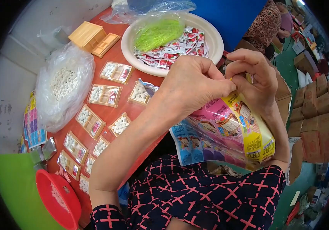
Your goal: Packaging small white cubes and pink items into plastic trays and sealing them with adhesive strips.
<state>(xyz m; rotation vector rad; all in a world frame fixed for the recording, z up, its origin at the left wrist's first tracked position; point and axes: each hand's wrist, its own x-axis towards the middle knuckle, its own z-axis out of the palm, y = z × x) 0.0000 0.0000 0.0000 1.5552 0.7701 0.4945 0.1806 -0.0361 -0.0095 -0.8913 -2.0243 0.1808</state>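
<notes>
Printed sheet (225, 124) relative to the cream basin (128, 50): it hangs curled, rightward of the basin and nearer the torso (202, 191), below its yellow upper edge. Left hand (199, 82) and right hand (257, 81) pinch that edge narrowly, neither nearer; long axis unclear.

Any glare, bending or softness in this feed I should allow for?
Head view: glare streaks the glossy printed sheet at the left hand and right hand, and highlights the clear plastic bag; head view: fisheye bending tilts the stacked cardboard boxes near the right rim, and the corners go black; head view: the far-right background looks softer than the hands.
</notes>
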